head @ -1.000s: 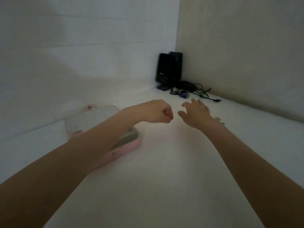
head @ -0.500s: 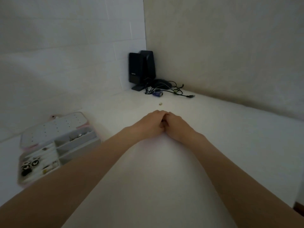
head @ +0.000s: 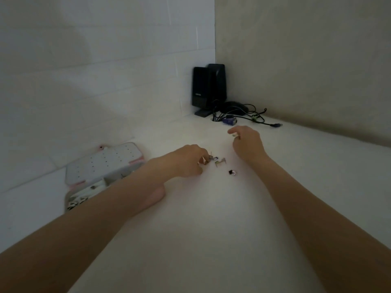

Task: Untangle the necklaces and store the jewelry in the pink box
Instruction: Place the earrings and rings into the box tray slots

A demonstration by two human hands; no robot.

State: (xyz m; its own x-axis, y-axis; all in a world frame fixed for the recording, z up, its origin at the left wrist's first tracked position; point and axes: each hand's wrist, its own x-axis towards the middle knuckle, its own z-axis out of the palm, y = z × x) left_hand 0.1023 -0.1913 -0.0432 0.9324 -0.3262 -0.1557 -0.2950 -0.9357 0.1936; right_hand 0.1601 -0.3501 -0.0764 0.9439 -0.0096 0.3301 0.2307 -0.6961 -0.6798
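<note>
A: Item one, the box?

B: Pink, lid up, trays showing. Left forearm crosses over its right edge.

A: Left hand?

B: Right of the box, fingers curled down over a small piece; whether it pinches it, cannot tell.

A: Right hand?

B: Farther right of the box, fingertips nipping a pale bit.

A: Loose stock?

B: Green piece and dark stud, well right of the box.

A: Risks?

B: Dim light; tiny pieces likely to slip or be swept aside by a wrist. No chain visible.
</note>
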